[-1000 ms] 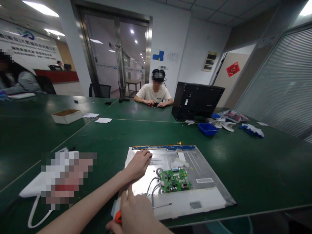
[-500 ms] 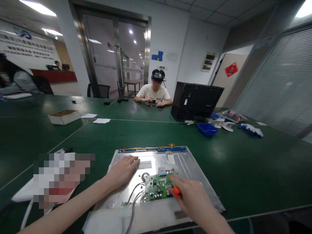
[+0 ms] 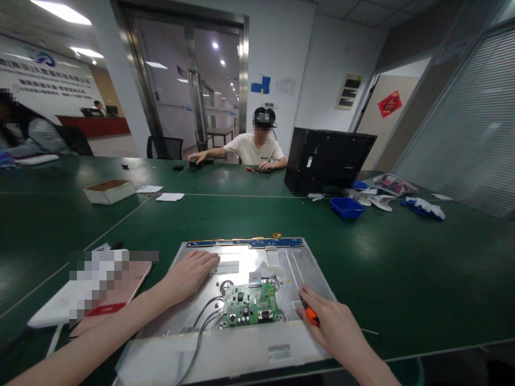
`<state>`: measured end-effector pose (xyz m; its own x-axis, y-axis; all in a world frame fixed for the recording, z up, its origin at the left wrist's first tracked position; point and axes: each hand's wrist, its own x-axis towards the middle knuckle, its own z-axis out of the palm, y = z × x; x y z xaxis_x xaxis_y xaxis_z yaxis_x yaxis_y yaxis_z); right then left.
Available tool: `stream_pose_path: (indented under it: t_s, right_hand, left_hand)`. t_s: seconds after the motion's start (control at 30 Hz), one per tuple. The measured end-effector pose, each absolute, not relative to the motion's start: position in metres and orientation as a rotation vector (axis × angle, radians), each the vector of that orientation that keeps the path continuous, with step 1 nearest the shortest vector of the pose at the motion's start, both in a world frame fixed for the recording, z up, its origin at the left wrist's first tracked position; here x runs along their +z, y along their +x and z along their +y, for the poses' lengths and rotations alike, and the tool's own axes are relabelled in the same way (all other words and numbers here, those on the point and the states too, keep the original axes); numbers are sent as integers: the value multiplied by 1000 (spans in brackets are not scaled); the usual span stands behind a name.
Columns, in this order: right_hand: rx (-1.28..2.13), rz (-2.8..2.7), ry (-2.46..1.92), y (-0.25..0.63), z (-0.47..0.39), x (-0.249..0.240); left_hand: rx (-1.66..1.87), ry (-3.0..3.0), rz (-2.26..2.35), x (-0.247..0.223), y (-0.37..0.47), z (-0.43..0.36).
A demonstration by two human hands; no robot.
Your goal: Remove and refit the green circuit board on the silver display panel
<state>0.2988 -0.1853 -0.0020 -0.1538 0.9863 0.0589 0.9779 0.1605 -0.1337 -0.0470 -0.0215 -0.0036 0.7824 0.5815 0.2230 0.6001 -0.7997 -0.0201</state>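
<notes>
Faces a green bench (image 3: 225,214), with a person (image 3: 255,150) at the far edge and a glass door (image 3: 173,80) behind. Rests the left hand (image 3: 195,272), fingers outstretched, on a metal panel (image 3: 253,260) lying flat by the near edge; grips an orange-handled tool (image 3: 313,316) in the right hand (image 3: 333,324). Sees a black monitor (image 3: 332,161) and blue tray (image 3: 346,209) towards the right edge, a box (image 3: 115,194) towards the left.
</notes>
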Motion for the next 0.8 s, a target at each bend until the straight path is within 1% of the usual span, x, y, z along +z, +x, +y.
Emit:
stream_pose_path:
  t_s: [0.2,0.3,0.4,0.57,0.67,0.8]
  right_hand:
    - [112,-2319,-1912,297,-164,18]
    - [187,-2373,-1800,295,-146,27]
    - [306,-2431,-1692,292,-127,33]
    - [425,-2537,-1548,289,-105,32]
    - [481,-2503,-1467,290,-99,27]
    - [525,-2424,-1446,292,-98,18]
  left_hand:
    - [-447,-2961,-1130,9,-53,-22]
    - [-532,-3074,-1177,18,-56,-26]
    - [-531,-3221,-1198,25,-57,-33]
    - [-474,-3362,-1174,31,-53,-44]
    - [-436,-3394,-1180,31,-50,-46]
    - [-493,-3407,-1188,26,-47,-45]
